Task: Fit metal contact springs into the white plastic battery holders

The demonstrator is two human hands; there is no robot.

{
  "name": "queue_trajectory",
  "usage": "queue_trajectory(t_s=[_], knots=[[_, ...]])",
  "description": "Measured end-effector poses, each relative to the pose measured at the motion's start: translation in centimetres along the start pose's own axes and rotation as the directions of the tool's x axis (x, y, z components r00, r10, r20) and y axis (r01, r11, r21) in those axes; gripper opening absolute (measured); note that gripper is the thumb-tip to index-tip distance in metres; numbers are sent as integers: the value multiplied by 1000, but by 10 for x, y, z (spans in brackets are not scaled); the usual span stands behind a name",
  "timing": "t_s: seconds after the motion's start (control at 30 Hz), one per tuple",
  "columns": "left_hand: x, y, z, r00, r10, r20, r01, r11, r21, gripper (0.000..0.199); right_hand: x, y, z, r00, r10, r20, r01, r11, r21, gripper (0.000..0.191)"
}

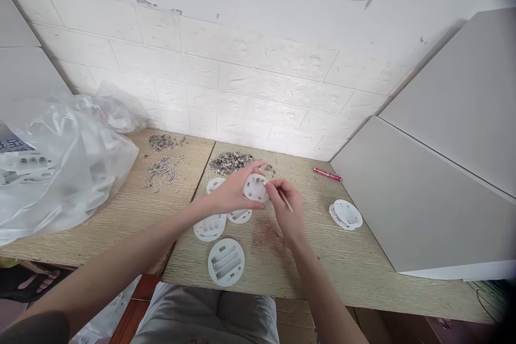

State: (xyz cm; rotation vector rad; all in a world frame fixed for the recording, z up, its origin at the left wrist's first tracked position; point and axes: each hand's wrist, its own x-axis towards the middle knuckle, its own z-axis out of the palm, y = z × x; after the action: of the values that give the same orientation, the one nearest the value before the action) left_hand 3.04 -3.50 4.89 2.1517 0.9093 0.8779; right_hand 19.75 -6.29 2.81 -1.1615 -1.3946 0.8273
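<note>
My left hand point(235, 189) grips a small white round plastic battery holder point(253, 187) by its rim, tilted up above the table. Dark metal bits show on the face turned toward me. At its right edge, my right hand point(288, 205) is closed around a thin wooden stick point(286, 201); its fingertips touch or nearly touch the holder, and whatever they pinch there is too small to make out. Below my hands lies another white round battery holder point(226, 262) with long slots and metal springs. More such discs point(209, 227) overlap beneath my left wrist.
Behind my hands is a heap of small metal pieces point(231, 162); smaller piles point(162, 172) lie to the left. A large clear plastic bag point(76, 166) fills the left side. Two stacked white discs point(347, 214) and a red pen point(327, 174) are at right, beside a grey panel point(435, 209).
</note>
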Motion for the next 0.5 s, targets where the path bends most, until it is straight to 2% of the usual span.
queue_trajectory(t_s=[0.1, 0.23, 0.37, 0.5], knots=[[7, -15, -10, 997, -68, -46, 69, 997, 32, 89, 34, 5, 20, 994, -111, -7, 110, 993, -51, 18], [9, -30, -11, 994, -49, -100, 55, 997, 62, 88, 59, 18, 42, 955, -298, -4, 294, 945, -141, 17], [9, -43, -10, 987, -34, -158, 38, 999, 26, 86, 63, 32, 53, 963, -262, -60, 255, 962, -98, 21], [6, -48, -9, 978, -89, -191, 61, 987, -150, 87, 57, 39, 51, 974, -220, -55, 218, 975, -45, 23]])
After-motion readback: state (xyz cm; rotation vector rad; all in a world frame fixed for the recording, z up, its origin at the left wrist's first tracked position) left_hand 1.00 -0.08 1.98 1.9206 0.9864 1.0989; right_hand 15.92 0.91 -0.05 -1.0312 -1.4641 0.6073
